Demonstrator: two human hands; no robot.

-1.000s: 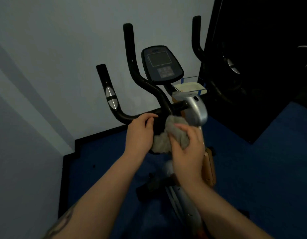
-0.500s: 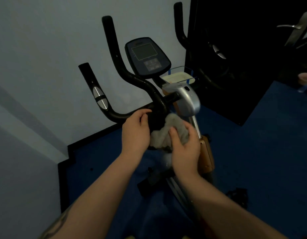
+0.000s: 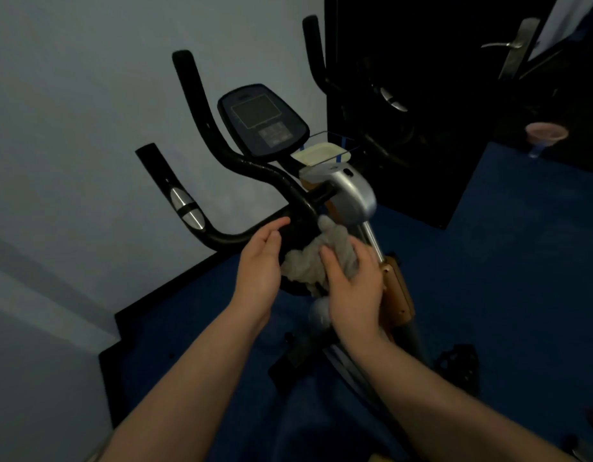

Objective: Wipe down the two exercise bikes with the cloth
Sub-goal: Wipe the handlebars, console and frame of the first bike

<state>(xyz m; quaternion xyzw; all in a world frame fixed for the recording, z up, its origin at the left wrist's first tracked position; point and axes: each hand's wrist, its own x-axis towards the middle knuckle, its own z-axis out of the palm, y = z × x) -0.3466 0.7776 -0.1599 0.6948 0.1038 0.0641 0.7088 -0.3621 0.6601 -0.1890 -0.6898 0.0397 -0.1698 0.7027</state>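
An exercise bike stands against the pale wall, with black handlebars, a dark console and a silver housing. A crumpled grey cloth lies against the handlebar stem between my hands. My right hand grips the cloth, thumb on top, and presses it to the stem below the silver housing. My left hand is beside the cloth with its fingers relaxed, its fingertips touching the black bar. The bike's right handlebar rises in front of a dark panel. Only one bike is in view.
A dark door with a metal lever handle stands at the right. A pinkish cup-like object sits near it. The floor is blue. A black pedal sticks out low on the right.
My left hand has loosened from a curled hold on the bar to relaxed fingers. My right hand has kept the cloth at the stem while the view shifted.
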